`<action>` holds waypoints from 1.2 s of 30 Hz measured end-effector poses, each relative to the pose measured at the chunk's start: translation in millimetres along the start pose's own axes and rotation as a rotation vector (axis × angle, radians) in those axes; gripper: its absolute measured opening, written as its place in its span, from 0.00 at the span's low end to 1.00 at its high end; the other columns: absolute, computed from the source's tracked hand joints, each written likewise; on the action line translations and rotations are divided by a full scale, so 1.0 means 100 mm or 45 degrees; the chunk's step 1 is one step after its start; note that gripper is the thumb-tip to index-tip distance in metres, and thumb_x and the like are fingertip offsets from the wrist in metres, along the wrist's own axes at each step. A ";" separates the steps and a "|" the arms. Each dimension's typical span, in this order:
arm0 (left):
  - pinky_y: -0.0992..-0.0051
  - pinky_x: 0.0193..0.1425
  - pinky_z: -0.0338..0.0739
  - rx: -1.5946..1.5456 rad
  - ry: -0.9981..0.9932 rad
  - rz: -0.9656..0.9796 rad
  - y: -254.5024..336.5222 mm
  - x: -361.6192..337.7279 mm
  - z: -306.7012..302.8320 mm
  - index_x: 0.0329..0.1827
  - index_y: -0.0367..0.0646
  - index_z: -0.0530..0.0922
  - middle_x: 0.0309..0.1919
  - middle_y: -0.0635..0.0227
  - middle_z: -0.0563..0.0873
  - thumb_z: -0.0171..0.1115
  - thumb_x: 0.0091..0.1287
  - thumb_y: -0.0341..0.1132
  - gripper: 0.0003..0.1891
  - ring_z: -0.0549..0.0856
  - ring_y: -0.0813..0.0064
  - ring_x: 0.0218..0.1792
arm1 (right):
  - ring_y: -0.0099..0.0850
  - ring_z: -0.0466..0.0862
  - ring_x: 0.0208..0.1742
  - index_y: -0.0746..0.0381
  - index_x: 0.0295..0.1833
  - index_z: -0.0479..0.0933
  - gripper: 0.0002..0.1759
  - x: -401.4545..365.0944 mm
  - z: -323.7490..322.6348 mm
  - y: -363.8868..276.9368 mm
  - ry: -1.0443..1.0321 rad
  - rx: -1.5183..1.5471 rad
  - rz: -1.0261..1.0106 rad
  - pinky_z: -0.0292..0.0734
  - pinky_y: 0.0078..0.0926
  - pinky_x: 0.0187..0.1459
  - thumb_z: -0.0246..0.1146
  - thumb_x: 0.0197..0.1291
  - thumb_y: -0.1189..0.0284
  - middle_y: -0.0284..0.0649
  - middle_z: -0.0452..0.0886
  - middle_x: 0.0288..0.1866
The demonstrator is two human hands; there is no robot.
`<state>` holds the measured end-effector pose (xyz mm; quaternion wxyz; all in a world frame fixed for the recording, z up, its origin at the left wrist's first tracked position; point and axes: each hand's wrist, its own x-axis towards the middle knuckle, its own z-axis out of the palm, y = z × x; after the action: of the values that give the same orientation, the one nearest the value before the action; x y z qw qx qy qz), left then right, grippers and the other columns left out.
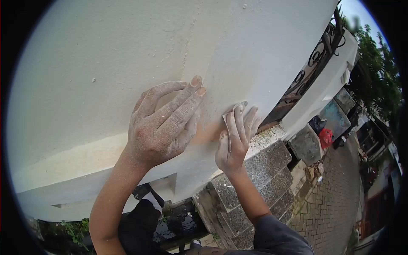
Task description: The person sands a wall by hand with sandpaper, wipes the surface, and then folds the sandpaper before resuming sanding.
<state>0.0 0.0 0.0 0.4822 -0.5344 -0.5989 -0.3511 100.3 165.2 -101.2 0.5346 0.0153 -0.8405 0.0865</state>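
My left hand (163,121), coated in pale dust, rests against the white painted wall (140,55). Two of its fingers stretch out towards the upper right, another is bent, and the thumb lies under the palm. I see nothing held in it, though the palm side is hidden. Lower and to the right, my dusty right hand (239,138) presses a folded piece of sandpaper (226,121) to the wall near its corner. Only the paper's pale edge shows between thumb and fingers. Around both hands the wall has a smooth beige patch (212,102).
A ledge (72,163) runs along the wall below my hands. Under it are a dark wet ditch (180,223) and stone slabs (270,174). An ornate metal gate (312,68) stands to the right, with a red plastic bag (326,138) and a brick-paved lane (331,199) beyond.
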 end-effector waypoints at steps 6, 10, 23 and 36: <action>0.71 0.48 0.74 -0.012 0.057 0.040 -0.04 0.07 0.00 0.51 0.45 0.76 0.52 0.69 0.79 0.63 0.46 0.25 0.24 0.77 0.70 0.50 | 0.58 0.47 0.70 0.64 0.55 0.73 0.25 0.65 -0.05 -0.09 0.212 -0.029 -0.055 0.26 0.61 0.64 0.56 0.47 0.77 0.43 0.67 0.64; 0.68 0.49 0.75 -0.023 0.034 0.044 -0.03 0.03 0.00 0.52 0.39 0.74 0.48 0.60 0.80 0.63 0.44 0.23 0.26 0.78 0.63 0.49 | 0.58 0.47 0.70 0.63 0.55 0.73 0.24 0.77 -0.08 -0.17 0.236 0.043 -0.053 0.26 0.62 0.63 0.56 0.47 0.77 0.42 0.68 0.63; 0.68 0.50 0.73 -0.066 0.001 -0.019 -0.02 -0.02 -0.03 0.55 0.44 0.73 0.53 0.66 0.78 0.60 0.45 0.23 0.28 0.76 0.67 0.51 | 0.60 0.47 0.69 0.60 0.55 0.74 0.25 0.09 0.04 -0.21 -0.007 0.063 0.017 0.26 0.62 0.63 0.57 0.46 0.77 0.40 0.68 0.63; 0.66 0.53 0.72 -0.103 -0.013 -0.008 -0.04 -0.02 -0.05 0.57 0.43 0.71 0.53 0.66 0.78 0.57 0.44 0.21 0.30 0.75 0.64 0.52 | 0.59 0.47 0.70 0.60 0.56 0.73 0.25 0.05 0.13 -0.31 0.016 0.071 0.005 0.25 0.62 0.62 0.58 0.47 0.77 0.40 0.66 0.64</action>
<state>-3.0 -5.9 -0.6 0.4560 -0.5532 -0.5884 -0.3739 90.4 132.7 -98.3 0.5390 0.0280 -0.8344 0.1113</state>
